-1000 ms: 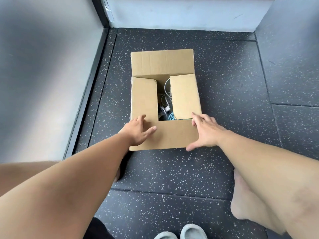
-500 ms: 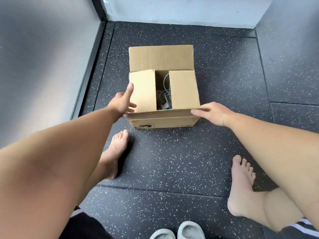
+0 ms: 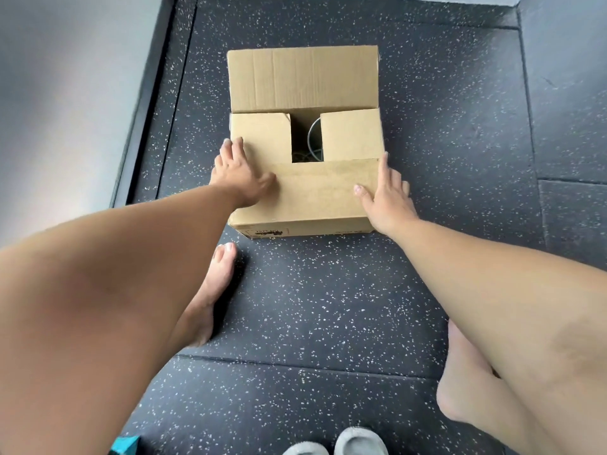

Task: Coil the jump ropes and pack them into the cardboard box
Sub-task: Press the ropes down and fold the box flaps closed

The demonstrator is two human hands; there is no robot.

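The jump ropes lie inside the cardboard box. Only a grey loop shows through the gap between the two short side flaps, which are folded in. The near flap is folded down over them, and the far flap is not yet closed. The left hand presses flat at the box's left corner, and the right hand lies flat along its right edge. The fingers are straight and the hands sit apart, neither gripping anything. The box sits on a dark speckled floor between bare feet, with grey slippers nearer the camera. The ropes look light and springy, so the thin flaps may lift again. Holding them down near the outer corners seems best while the far flap is closed.
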